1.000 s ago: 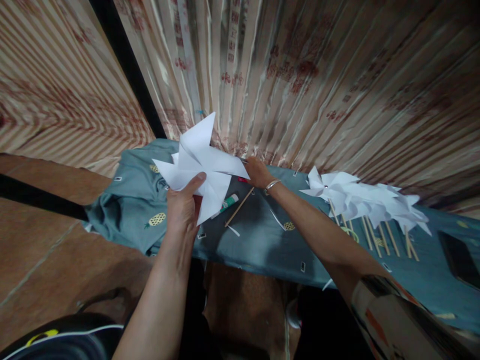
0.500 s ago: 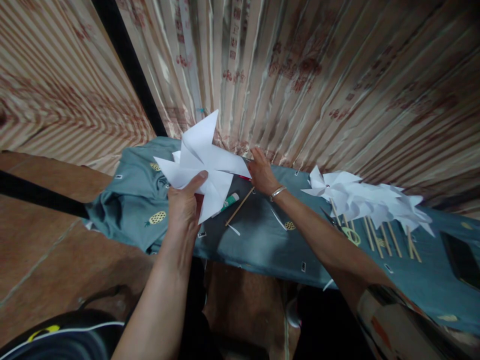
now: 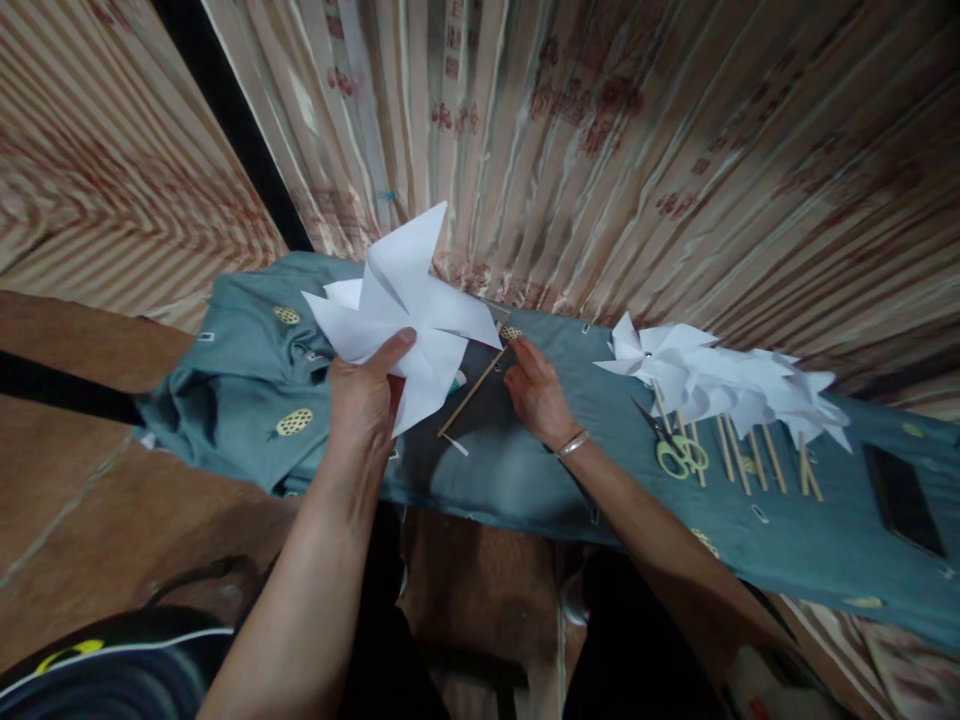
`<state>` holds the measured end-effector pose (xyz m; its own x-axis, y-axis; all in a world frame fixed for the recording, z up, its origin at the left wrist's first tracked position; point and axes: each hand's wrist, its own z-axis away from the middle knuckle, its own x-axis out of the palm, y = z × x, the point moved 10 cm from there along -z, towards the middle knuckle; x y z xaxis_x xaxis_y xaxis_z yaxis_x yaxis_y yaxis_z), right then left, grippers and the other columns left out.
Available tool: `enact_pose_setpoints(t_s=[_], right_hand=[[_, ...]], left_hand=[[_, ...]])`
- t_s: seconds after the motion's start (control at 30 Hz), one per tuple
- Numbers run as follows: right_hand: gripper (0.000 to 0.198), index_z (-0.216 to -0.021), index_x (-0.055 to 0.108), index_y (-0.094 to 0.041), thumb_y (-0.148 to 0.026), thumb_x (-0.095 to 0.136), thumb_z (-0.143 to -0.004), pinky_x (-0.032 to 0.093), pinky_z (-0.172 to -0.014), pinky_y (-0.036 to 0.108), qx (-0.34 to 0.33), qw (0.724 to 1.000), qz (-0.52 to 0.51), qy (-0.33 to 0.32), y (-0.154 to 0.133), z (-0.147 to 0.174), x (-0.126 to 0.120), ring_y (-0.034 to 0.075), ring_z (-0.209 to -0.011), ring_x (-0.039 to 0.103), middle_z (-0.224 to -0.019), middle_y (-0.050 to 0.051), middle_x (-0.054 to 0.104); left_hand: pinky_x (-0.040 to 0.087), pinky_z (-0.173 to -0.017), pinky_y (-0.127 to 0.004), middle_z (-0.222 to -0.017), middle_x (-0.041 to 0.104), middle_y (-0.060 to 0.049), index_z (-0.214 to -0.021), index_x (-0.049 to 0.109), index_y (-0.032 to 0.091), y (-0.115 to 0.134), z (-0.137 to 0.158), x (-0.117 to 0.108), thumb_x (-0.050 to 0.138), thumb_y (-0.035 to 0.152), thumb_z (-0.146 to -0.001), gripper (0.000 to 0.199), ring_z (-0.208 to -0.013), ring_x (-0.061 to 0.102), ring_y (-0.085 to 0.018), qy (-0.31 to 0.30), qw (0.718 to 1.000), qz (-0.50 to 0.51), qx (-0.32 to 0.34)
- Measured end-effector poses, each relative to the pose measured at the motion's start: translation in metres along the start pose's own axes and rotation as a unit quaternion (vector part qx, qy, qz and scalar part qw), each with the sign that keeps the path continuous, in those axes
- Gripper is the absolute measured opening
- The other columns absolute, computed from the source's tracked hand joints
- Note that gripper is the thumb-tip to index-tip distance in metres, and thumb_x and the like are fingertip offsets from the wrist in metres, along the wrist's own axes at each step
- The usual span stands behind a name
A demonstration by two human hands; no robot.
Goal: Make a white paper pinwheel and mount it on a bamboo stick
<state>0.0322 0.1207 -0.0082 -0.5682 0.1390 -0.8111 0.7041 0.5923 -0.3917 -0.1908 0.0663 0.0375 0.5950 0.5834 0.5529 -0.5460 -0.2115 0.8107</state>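
Note:
A white paper pinwheel [image 3: 427,345] is in my left hand [image 3: 367,390], the thumb pressed on its front near the centre and the other fingers hidden behind. My right hand [image 3: 541,400] is just right of a thin wooden stick [image 3: 471,393] lying slanted on the cloth. Its thumb and forefinger are apart, with the fingertips close to the stick's upper end; contact is unclear. A narrow white paper strip [image 3: 456,445] lies by the stick's lower end. Part of a glue stick [image 3: 458,380] shows below the pinwheel.
Finished-looking white pinwheels [image 3: 720,375] on several wooden sticks lie in a row on the right. Green-handled scissors [image 3: 679,455] are beside them, and a dark phone [image 3: 904,498] lies farther right. Grey-green cloth [image 3: 630,480] covers the bench; a patterned curtain [image 3: 525,150] hangs behind.
My right hand has come down and nearer to me, from beyond the stick to beside its upper end. My left hand still holds the pinwheel. The view has shifted slightly.

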Motion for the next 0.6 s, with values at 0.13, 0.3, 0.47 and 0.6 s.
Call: enact_pose_setpoints(t_s=[0.13,0.3,0.47,0.6], right_hand=[[0.019,-0.089,0.072,-0.019,-0.022,0.054,-0.092,0.039,-0.116,0.048,0.049,0.997,-0.051,0.012,0.018,0.005,-0.006,0.028,-0.138,0.048,-0.135,0.015,0.063],[0.022,-0.095,0.076,-0.023,-0.025,0.055,-0.092,0.050,-0.103,0.048,0.109,0.992,-0.065,0.023,0.046,0.002,-0.014,0.027,-0.110,0.068,-0.111,0.010,0.075],[0.013,-0.090,0.079,-0.025,-0.024,0.069,-0.082,0.046,-0.108,0.048,0.123,0.990,-0.074,0.007,0.052,-0.001,-0.002,0.029,-0.123,0.061,-0.124,0.009,0.070],[0.012,-0.088,0.079,-0.025,-0.023,0.071,-0.080,0.045,-0.108,0.049,0.128,0.988,-0.088,-0.002,0.055,0.000,0.003,0.029,-0.126,0.060,-0.127,0.008,0.069]], left_hand=[[0.063,-0.086,-0.037,-0.087,0.079,-0.002,-0.084,0.072,0.017,-0.002,0.001,0.005,0.082,0.006,-0.052,0.035,-0.091,0.074,-0.026,-0.020,1.000,0.013,0.004],[0.061,-0.089,-0.036,-0.090,0.080,-0.002,-0.089,0.073,0.017,-0.004,0.003,0.011,0.087,0.010,-0.048,0.044,-0.096,0.074,-0.026,-0.028,1.000,0.006,0.004],[0.060,-0.092,-0.040,-0.091,0.080,-0.002,-0.085,0.073,0.018,-0.005,0.005,0.012,0.088,0.014,-0.049,0.039,-0.098,0.073,-0.028,-0.037,0.999,-0.008,0.007],[0.060,-0.091,-0.042,-0.088,0.080,0.000,-0.081,0.073,0.019,-0.008,0.004,0.010,0.092,0.018,-0.047,0.039,-0.100,0.072,-0.029,-0.038,0.999,-0.016,0.001]])
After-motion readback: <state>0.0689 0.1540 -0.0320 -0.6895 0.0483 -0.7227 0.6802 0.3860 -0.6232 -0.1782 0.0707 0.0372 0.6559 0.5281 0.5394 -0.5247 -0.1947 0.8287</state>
